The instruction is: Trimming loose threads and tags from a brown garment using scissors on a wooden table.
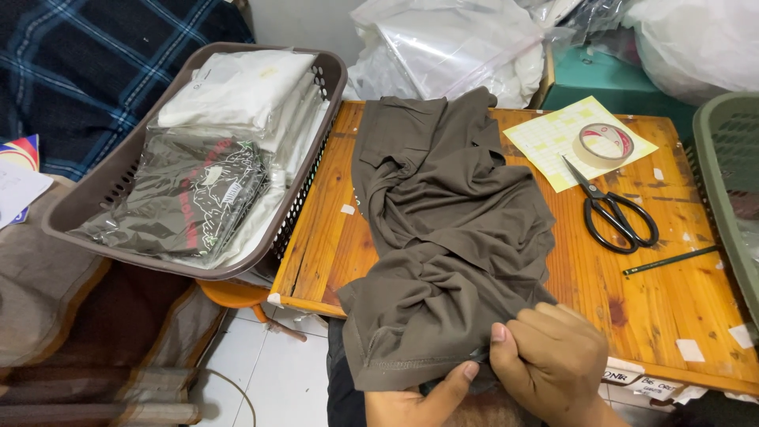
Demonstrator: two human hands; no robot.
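Head view. A dark olive-brown garment [443,237] lies crumpled across a small wooden table [632,277], its upper part spread toward the far edge and its lower part hanging over the near edge. The cloth is plain, soft and matte, heavily creased in the middle, with a stitched hem visible along the bottom left corner. A folded section with a seam shows near the top left.

The right hand [549,360] sits at the near edge, fingers curled and pressed together, pinching a fold of the garment between thumb and fingers. The left hand [419,399] comes up from below, thumb pressed against the same fold; its other fingers are hidden beneath the cloth, so their position cannot be told.

On the table to the right: black-handled scissors [613,209], a roll of tape [605,145] resting on a yellow sheet [545,138], and a dark pencil [670,260]. Left of the table, a brown plastic basket [87,205] holds garments packed in clear bags [190,198].
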